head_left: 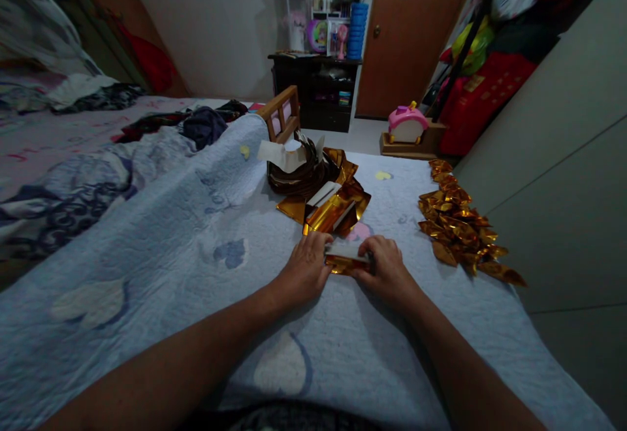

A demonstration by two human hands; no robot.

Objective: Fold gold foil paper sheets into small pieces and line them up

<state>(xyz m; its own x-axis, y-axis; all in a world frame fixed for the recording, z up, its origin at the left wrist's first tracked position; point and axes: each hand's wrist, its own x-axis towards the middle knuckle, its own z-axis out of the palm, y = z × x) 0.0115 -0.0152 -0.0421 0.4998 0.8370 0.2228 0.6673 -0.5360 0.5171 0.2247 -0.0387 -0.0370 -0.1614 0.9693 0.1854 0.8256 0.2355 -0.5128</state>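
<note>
Between my two hands is a sheet of gold foil paper (347, 264), partly rolled, its pale inner side facing up. My left hand (307, 262) grips its left end with the fingers curled. The right end is pinched by my right hand (385, 264), thumb in front and fingers behind. Just beyond my hands lie loose gold foil sheets (337, 212) with pale panels. Behind them sits a dark brown stack of curled paper (298, 176) with a white sheet (281, 155) sticking up. Folded gold foil pieces (458, 219) lie heaped along the right side of the bed.
A blue quilted cover (186, 274) with heart shapes spreads under everything. Crumpled clothes (196, 127) lie at the left. A white cabinet (563, 176) borders the right side. A pink toy (407, 124) and a dark shelf (318, 91) stand beyond the bed.
</note>
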